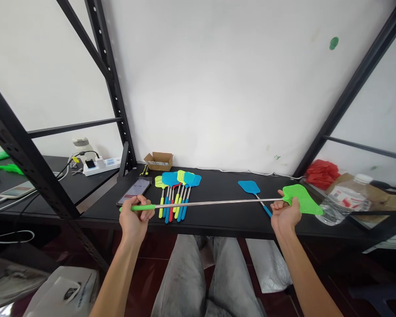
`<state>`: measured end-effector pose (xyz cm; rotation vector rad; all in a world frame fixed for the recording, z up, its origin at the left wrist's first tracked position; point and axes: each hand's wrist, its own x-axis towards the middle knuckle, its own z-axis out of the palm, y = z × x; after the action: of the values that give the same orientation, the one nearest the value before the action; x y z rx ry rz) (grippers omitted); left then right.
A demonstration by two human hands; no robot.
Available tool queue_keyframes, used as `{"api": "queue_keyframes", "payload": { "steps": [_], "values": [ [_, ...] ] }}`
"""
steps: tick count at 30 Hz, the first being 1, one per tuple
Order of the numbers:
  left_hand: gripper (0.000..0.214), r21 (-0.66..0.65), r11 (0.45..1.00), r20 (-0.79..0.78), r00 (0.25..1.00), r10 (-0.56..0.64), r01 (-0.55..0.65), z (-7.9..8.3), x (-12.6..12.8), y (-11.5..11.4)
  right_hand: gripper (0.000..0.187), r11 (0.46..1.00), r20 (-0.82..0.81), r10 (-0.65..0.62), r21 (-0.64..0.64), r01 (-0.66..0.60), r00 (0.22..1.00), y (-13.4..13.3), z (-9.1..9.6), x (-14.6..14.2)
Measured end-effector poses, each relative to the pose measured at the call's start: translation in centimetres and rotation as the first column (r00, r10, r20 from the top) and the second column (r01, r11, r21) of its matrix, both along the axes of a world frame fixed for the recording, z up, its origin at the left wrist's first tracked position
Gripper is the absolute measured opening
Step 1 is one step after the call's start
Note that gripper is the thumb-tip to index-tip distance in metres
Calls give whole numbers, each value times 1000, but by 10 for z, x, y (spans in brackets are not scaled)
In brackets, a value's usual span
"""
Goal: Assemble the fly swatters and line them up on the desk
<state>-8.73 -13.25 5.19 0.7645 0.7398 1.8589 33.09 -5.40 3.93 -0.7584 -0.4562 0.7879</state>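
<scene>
I hold a green fly swatter (302, 198) stretched out level above the black table (218, 220), its metal telescopic rod fully extended. My left hand (136, 216) is closed round the green handle at the left end. My right hand (285, 212) grips the rod just below the green mesh head. A bunch of several collapsed swatters (176, 191) with blue, yellow and red handles lies on the table behind the rod. A single blue swatter (252, 190) lies near my right hand.
A phone (134, 190) lies on the table by my left hand, a small cardboard box (159, 160) at the back. A plastic bottle (345, 202) and red bag (321, 173) sit right. Black rack posts frame both sides; a power strip (100, 165) is left.
</scene>
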Motion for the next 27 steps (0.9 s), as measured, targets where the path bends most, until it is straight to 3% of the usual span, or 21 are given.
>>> {"api": "queue_keyframes", "payload": {
  "steps": [5, 11, 13, 21, 25, 27],
  "values": [
    [30, -3, 1000, 1, 1000, -7, 7, 1, 12, 1, 38, 999, 11, -30, -27, 30, 999, -6, 1, -16],
    [32, -74, 982, -46, 984, -175, 171, -3, 75, 4, 38, 993, 69, 121, -4, -121, 990, -24, -3, -88],
    [33, -90, 973, -91, 971, -222, 214, -4, 86, 3, 40, 988, 92, 155, 4, -156, 984, -27, -4, -99],
    [30, -190, 961, -453, 851, -267, 200, -9, 65, 1, 43, 991, 110, 133, -6, -133, 985, -19, 9, -60],
    [31, -252, 905, -527, 736, -425, 342, -14, 74, 0, 45, 994, 155, 89, 42, -96, 984, -14, 25, -58],
    [34, -251, 903, -557, 712, -429, 348, -19, 81, 1, 45, 994, 183, 66, 77, -81, 981, -10, 33, -62]
  ]
}}
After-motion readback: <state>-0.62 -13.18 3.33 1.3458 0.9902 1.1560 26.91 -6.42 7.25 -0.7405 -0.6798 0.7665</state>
